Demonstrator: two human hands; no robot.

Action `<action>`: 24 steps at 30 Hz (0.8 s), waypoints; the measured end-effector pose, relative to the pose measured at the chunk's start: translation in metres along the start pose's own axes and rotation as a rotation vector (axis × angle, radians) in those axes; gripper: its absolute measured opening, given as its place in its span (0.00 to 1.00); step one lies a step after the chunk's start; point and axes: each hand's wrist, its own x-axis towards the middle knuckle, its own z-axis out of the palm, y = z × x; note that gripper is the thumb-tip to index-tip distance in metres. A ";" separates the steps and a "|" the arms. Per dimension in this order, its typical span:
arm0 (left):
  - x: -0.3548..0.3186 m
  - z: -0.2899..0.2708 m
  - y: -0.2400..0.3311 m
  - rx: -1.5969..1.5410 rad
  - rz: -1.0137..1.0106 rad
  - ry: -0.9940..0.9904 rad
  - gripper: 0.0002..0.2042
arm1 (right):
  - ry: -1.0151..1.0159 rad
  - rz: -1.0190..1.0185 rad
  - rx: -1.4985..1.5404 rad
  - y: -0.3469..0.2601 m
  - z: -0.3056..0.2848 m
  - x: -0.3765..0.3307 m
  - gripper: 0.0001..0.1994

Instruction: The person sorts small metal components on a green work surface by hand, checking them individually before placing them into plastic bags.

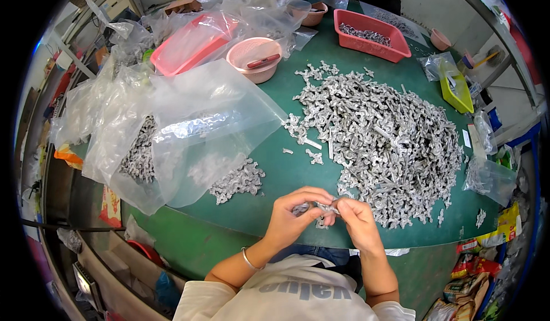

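Grey parts (327,207) are gripped between left hand (299,213) and right hand (358,218), lower centre. A large pile (395,143), centre right, seems left unhandled; a small heap (238,181) by the bag (206,106), centre left, may be finished.

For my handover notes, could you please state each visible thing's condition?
Left hand, closed on metal pieces
Right hand, closed on metal pieces
Large metal pile, loose, heaped
Small metal pile, loose
Clear plastic, creased, metal showing through
Pink basket, holding a red item
Right pink tray, holding metal items
Left pink tray, partly plastic-covered
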 end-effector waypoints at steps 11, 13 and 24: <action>-0.008 0.000 0.031 0.227 -0.060 -0.058 0.20 | 0.181 -0.092 -0.045 -0.016 0.012 -0.019 0.05; -0.008 -0.001 0.030 0.241 -0.028 -0.089 0.20 | 0.182 -0.102 -0.078 -0.017 0.012 -0.018 0.05; -0.007 -0.003 0.033 0.195 -0.102 -0.088 0.19 | 0.172 -0.221 -0.234 -0.013 0.009 -0.018 0.06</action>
